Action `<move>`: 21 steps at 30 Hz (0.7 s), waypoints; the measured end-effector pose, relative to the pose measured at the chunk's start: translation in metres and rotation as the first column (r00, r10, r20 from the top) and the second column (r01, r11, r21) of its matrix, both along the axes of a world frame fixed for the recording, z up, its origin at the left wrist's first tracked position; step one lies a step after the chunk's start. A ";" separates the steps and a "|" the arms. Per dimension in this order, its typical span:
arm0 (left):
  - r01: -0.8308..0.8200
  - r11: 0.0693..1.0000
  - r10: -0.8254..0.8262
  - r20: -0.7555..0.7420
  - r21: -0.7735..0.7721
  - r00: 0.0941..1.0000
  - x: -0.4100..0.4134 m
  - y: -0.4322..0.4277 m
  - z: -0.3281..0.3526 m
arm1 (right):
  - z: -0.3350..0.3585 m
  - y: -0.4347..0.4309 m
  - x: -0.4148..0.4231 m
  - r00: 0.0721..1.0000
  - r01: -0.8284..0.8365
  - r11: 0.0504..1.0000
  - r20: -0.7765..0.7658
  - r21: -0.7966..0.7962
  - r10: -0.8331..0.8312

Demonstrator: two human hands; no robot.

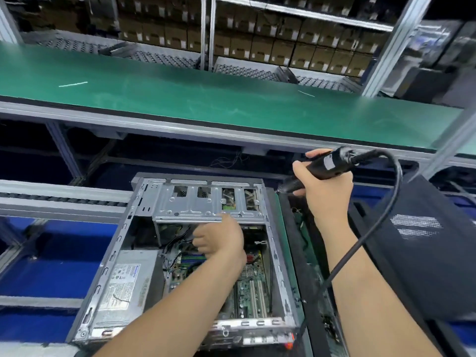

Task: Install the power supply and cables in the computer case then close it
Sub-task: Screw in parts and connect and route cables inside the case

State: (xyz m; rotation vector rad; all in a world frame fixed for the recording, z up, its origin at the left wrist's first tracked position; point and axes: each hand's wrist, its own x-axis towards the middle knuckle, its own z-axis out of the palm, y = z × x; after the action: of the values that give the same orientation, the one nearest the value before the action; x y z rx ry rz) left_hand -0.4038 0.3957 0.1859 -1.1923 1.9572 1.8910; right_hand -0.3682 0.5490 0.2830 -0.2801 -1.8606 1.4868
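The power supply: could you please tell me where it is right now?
In the head view, the power supply sits inside the open computer case at its near-left corner, left of the motherboard and the left hand.

Green-topped bench [180, 99] fronts shelves [296, 11] of boxes [260, 50].

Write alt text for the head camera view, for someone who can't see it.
A person's left hand reaches inside an open computer case, while the right hand grips a corded electric screwdriver near the case's far right corner. A power supply sits in its near left corner.
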 end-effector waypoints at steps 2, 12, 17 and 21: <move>-0.025 1.000 0.023 -0.118 -0.017 0.993 0.023 0.022 0.024 | -0.004 0.028 0.022 0.998 0.056 0.998 -0.004 -0.019 -0.056; 0.607 0.795 -0.510 -0.546 -0.003 0.665 0.135 0.174 0.044 | -0.087 0.199 0.146 0.990 0.128 0.939 -0.008 -0.319 -0.138; 0.752 0.626 -0.767 -0.337 -0.207 0.546 0.150 0.251 -0.017 | -0.152 0.255 0.194 0.996 0.087 0.922 0.021 -0.377 -0.085; 0.757 0.559 -0.829 -0.214 -0.338 0.517 0.154 0.275 -0.074 | -0.196 0.280 0.215 0.994 0.074 0.944 0.102 -0.321 -0.043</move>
State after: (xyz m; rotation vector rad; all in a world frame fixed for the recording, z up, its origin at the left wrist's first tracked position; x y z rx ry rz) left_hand -0.2498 0.6709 0.1120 0.1646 2.3124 1.4307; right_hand -0.1535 0.8292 0.0867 -0.5656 -1.6552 1.7632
